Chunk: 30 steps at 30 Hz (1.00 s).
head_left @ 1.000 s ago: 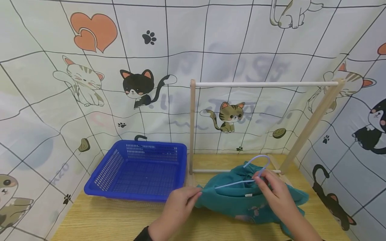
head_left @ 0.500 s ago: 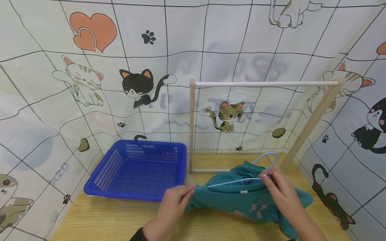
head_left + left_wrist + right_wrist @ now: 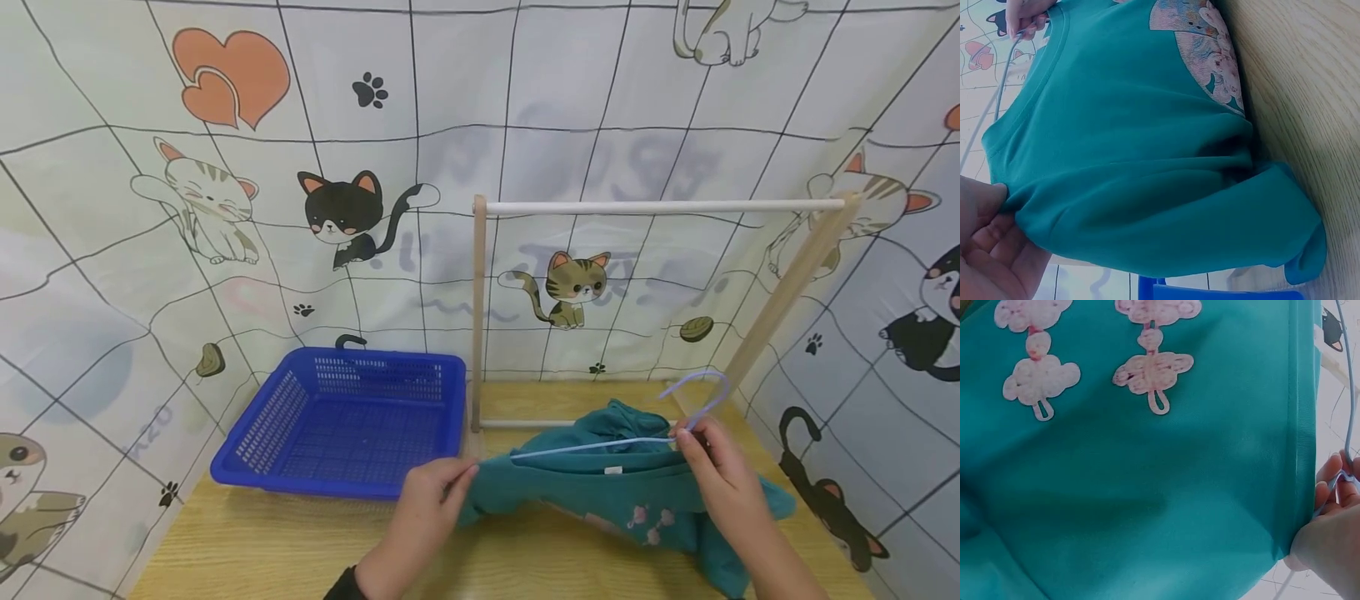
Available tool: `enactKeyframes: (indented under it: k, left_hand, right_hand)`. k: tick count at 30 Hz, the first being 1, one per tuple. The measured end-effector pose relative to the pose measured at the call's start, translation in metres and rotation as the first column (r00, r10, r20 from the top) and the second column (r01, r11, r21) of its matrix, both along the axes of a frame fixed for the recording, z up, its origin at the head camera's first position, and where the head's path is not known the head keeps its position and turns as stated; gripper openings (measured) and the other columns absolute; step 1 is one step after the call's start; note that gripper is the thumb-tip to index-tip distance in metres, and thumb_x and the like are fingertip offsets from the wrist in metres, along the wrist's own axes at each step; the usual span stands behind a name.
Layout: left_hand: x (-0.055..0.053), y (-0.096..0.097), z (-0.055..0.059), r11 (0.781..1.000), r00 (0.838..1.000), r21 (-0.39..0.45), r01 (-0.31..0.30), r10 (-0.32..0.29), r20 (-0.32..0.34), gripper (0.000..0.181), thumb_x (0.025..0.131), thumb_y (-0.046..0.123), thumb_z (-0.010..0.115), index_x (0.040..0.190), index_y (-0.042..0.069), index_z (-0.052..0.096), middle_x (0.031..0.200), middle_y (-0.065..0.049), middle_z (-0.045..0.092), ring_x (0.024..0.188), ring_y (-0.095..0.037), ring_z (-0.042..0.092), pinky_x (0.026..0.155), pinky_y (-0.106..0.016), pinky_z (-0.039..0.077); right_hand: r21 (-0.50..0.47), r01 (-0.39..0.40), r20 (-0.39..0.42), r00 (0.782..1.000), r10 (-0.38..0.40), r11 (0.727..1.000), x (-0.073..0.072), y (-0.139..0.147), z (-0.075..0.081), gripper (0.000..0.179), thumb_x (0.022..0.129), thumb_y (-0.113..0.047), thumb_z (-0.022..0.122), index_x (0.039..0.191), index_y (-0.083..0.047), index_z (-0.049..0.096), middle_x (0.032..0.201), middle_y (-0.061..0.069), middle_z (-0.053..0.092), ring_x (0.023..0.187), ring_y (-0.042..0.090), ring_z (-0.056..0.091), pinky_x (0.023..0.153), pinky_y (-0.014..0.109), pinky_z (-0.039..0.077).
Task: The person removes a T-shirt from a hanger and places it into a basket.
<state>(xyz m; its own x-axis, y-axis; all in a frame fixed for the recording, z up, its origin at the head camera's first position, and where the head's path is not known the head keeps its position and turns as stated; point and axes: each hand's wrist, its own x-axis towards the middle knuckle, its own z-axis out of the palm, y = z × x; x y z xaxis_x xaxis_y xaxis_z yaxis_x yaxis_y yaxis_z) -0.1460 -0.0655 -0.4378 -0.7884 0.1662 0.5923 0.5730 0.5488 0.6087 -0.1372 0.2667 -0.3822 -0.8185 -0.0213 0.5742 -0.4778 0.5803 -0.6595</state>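
Lower right of frame, the shirt [image 3: 555, 493] is being pinched at one shoulder by the left hand [image 3: 431, 500] and the hanger [image 3: 600, 446] at its neck by the right hand [image 3: 723, 475]; slip-out at the collar [image 3: 1305, 437] is being risked if cloth is being overtugged.

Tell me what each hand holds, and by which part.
Left hand: teal shirt, pinched at the shoulder beside the neckline. Right hand: light-blue clothes hanger, at the base of its hook.
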Motion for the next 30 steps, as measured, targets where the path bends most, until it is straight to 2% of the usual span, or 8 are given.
enactKeyframes:
  k: [6, 14, 20, 25, 30]
  left_hand:
    - [-0.002, 0.0, 0.0, 1.0, 0.999, -0.01, -0.03, 0.03, -0.013, 0.008, 0.087, 0.012, 0.067, 0.09, 0.01, 0.074, 0.086, 0.0, 0.073, 0.08, -0.011, 0.069, 0.069, -0.02, 0.056]
    - [-0.001, -0.002, -0.003, 0.996, 0.995, 0.011, -0.087, 0.086, 0.041, 0.007, 0.087, 0.01, 0.068, 0.089, 0.009, 0.075, 0.085, -0.001, 0.073, 0.079, -0.011, 0.069, 0.067, -0.02, 0.056]
    - [0.0, -0.003, -0.006, 0.997, 0.993, 0.018, -0.081, 0.08, 0.084, 0.01, 0.088, 0.01, 0.066, 0.093, 0.006, 0.074, 0.089, -0.005, 0.073, 0.082, -0.014, 0.069, 0.067, -0.02, 0.056]
    - [-0.001, -0.004, -0.009, 0.997, 0.992, 0.004, -0.081, 0.08, 0.096, 0.011, 0.088, 0.011, 0.066, 0.093, 0.006, 0.074, 0.088, -0.005, 0.073, 0.076, -0.009, 0.067, 0.061, -0.017, 0.054]
    - [-0.001, -0.004, -0.01, 0.997, 0.991, -0.004, -0.077, 0.077, 0.106, 0.012, 0.089, 0.013, 0.066, 0.094, 0.007, 0.074, 0.086, -0.003, 0.073, 0.07, -0.005, 0.063, 0.057, -0.016, 0.051]
  right_hand:
    - [-0.002, 0.003, 0.008, 1.0, -0.003, 1.0, 0.0, 0.003, 0.0, 0.012, 0.097, 0.002, 0.044, 0.096, -0.001, 0.055, 0.097, -0.005, 0.055, 0.087, 0.005, 0.049, 0.073, 0.009, 0.039]
    - [0.005, 0.044, 0.04, 0.998, -0.044, 0.999, 0.001, 0.007, 0.002, 0.014, 0.099, -0.002, 0.043, 0.105, 0.003, 0.054, 0.096, -0.011, 0.054, 0.088, 0.0, 0.049, 0.08, 0.002, 0.039]
    - [-0.052, 0.05, 0.039, 0.998, -0.048, 0.997, 0.0, 0.009, 0.0, 0.014, 0.1, -0.001, 0.04, 0.105, 0.005, 0.052, 0.093, -0.012, 0.053, 0.087, 0.0, 0.049, 0.08, 0.003, 0.038]
    - [-0.122, 0.061, 0.026, 0.998, -0.058, 0.991, -0.001, 0.009, 0.0, 0.014, 0.1, 0.0, 0.037, 0.103, 0.008, 0.049, 0.089, -0.013, 0.053, 0.085, 0.003, 0.051, 0.08, 0.004, 0.039]
    - [-0.083, 0.085, 0.039, 0.996, -0.082, 0.993, 0.0, 0.007, 0.001, 0.013, 0.1, -0.002, 0.04, 0.104, 0.006, 0.05, 0.089, -0.015, 0.054, 0.085, 0.001, 0.052, 0.079, 0.003, 0.039]
